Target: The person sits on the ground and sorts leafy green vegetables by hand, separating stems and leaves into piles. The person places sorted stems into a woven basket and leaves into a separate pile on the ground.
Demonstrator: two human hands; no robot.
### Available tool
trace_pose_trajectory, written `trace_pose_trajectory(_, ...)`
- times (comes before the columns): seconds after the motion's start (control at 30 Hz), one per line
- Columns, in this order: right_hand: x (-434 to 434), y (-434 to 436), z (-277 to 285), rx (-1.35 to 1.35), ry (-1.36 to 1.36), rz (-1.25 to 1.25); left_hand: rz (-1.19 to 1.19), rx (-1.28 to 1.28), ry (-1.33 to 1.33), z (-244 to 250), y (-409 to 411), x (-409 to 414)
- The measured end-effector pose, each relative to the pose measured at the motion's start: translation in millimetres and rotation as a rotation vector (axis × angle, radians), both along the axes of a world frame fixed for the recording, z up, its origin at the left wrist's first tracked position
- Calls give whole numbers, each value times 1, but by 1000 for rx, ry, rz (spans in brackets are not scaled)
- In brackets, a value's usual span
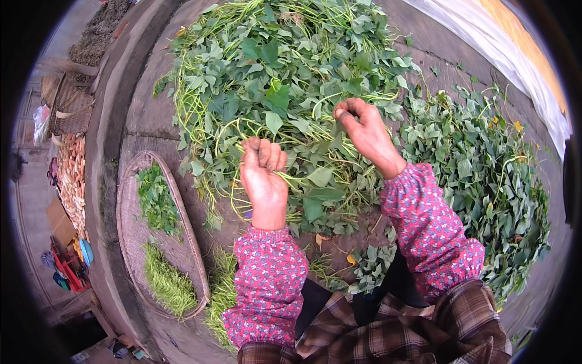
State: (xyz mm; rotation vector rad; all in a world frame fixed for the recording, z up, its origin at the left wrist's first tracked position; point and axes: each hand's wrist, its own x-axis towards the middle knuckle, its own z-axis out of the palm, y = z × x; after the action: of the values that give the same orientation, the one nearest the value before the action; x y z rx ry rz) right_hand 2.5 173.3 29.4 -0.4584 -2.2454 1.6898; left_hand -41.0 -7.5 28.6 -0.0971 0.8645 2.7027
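Observation:
My left hand (pixel 266 175) is closed around a few green vine stems (pixel 293 177), whose leafy ends stick out to the right. Up and to the right, my right hand (pixel 366 132) has thumb and forefinger pinched together beside more stems; whether a stem or leaf is between the fingertips is not clear. Both hands are over a large heap of leafy vines (pixel 273 68), which look like sweet potato vines. A wide pile of picked leaves (pixel 473 168) lies to the right of the right sleeve. Stripped green stems (pixel 223 291) lie beside the left sleeve.
At left, an oval woven bamboo tray (pixel 182 214) holds green leaves (pixel 157 200) and a bundle of thin stems (pixel 168 282). Beyond a raised concrete edge (pixel 109 191) are corn cobs (pixel 72 182), a wicker basket (pixel 75 109) and a blue basin (pixel 86 251). White sheeting (pixel 495 50) borders the upper right.

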Motion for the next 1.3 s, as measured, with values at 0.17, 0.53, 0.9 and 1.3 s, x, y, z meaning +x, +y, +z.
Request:
trace_pose_trajectory(0.17, 6, -17, 24, -146, 80, 304, 121, -246, 161, 2, -4, -1)
trace_pose_trajectory(0.53, 15, -54, 8, 433, 109, 623, 115, -181, 83, 1, -4, -2)
trace_pose_trajectory(0.9, -8, -37, -28, 587, 16, -73, 229, -234, 173, 14, -4, 4)
trace_pose_trajectory(1.3, 22, -76, 11, 12, 9, 666, 308, -280, 96, 12, -14, 3)
